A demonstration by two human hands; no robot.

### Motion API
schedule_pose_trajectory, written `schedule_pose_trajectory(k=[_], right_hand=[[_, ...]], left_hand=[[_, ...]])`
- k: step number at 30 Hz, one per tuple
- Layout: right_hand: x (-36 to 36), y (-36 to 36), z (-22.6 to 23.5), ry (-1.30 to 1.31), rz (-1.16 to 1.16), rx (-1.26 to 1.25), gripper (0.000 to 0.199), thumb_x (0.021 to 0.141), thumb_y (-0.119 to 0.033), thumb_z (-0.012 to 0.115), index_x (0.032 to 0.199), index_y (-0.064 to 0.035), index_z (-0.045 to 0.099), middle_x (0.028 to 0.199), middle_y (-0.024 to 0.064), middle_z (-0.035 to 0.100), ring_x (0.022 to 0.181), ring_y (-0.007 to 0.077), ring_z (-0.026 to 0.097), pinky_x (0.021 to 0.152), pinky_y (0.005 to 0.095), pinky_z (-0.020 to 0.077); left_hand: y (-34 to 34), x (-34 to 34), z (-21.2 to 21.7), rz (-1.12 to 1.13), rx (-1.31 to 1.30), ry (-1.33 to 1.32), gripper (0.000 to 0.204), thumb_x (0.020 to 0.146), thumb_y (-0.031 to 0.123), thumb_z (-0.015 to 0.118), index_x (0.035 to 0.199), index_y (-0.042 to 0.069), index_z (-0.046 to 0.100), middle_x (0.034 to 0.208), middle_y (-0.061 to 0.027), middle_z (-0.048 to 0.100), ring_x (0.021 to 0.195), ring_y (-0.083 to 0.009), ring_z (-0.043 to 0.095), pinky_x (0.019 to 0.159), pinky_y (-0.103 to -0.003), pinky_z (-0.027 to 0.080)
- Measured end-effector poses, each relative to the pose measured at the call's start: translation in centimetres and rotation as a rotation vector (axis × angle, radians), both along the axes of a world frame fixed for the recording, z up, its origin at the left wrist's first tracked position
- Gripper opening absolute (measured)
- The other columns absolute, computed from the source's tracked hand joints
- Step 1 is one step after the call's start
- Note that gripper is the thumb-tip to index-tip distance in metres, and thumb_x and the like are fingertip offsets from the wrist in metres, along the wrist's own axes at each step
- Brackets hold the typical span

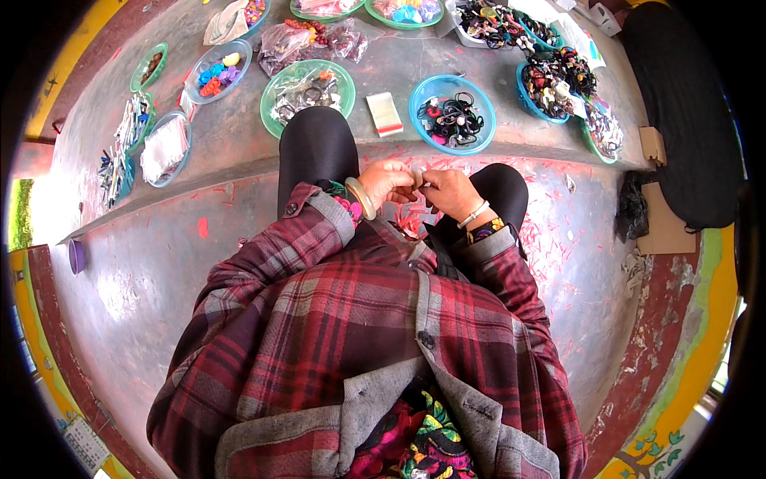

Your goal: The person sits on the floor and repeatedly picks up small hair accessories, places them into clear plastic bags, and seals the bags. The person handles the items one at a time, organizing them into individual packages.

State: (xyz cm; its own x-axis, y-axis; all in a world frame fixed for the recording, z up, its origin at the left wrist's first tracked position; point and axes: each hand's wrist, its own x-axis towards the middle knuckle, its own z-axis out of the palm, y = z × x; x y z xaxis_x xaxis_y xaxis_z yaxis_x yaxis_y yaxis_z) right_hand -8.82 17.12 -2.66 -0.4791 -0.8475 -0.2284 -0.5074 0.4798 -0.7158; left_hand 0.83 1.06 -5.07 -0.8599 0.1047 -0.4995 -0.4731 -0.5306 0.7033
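Furthest left in my head camera, a purple tub sits on the grey floor. Up on the ledge I pick out a blue basket of white packets, a blue bowl with blue, purple and orange pieces, then a green bowl of clear bags. Next is a white-and-red box, lying flat. Nearer me is my left hand, wearing a pale bangle, thumb and fingers pinched narrow. Between its fingertips and those of my right hand is a small pale piece (too small and covered for me to name from here). My right hand pinches narrowly on it too, under a thin white bracelet. Beyond it stands a round blue tray of black bands; far right, a black plastic bag touches brown cardboard.
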Motion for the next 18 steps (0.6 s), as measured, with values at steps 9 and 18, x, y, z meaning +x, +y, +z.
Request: schedule_pose_trajectory(k=[9,18], right_hand=[[0.5,0.0,2.1,-0.247,-0.087,-0.034,0.006,0.075,-0.008,0.054,0.075,-0.0030,0.057,0.062,0.0076,0.061,0.051,0.0159,0.061,0.045,0.0258,0.0469],[1.0,0.2,2.4,0.732,0.131,-0.066,0.014,0.076,-0.010,0.051,0.088,-0.0093,0.058,0.069,0.0089,0.056,0.059,0.0284,0.058,0.050,0.0377,0.0460]], left_hand=[[0.0,-0.1,-0.7,0.015,-0.022,-0.048,0.015,0.080,0.010,0.054,0.093,0.003,0.056,0.079,-0.0081,0.062,0.072,-0.0183,0.063,0.067,-0.029,0.051],[0.3,0.0,0.1,0.092,-0.009,-0.023,0.014,0.082,0.012,0.053,0.092,0.004,0.057,0.078,-0.0059,0.060,0.070,-0.0156,0.061,0.068,-0.029,0.052]])
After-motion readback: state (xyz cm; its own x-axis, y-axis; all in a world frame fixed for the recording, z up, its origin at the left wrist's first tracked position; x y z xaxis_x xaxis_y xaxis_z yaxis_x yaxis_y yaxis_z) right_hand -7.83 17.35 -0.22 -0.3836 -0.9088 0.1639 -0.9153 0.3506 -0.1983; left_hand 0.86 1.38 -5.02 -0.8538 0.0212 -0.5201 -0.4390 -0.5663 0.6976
